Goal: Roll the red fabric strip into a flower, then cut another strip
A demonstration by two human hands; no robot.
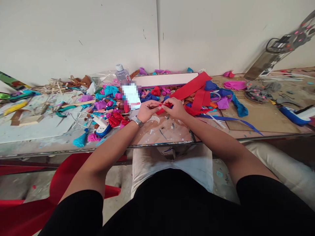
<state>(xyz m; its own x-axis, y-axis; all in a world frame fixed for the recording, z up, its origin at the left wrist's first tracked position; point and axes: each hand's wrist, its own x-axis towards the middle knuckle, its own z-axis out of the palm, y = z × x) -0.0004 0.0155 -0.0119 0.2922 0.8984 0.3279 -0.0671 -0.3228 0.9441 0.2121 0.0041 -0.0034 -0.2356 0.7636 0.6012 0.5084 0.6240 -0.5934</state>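
Note:
Over the near middle of the table, my left hand (148, 110) and my right hand (176, 108) meet, fingertips pinched. Between them is a small piece of red crepe paper (161, 105), partly covered by the fingers. Wide red crepe paper strips (192, 87) lie just beyond my right hand, some crossing each other. Past both hands, a heap of small rolled paper flowers in red, pink, blue and brown stretches across the table. A lit phone (131, 95), partly blurred, stands upright beyond my left hand.
A clear bottle (122, 74) stands behind the phone. To the left are a power strip (103, 130), a yellow-handled tool (15, 107) and thin wooden sticks (59, 86). Flat cardboard (261, 119), a blue ribbon (241, 121) and a dark tumbler (262, 64) are at the right.

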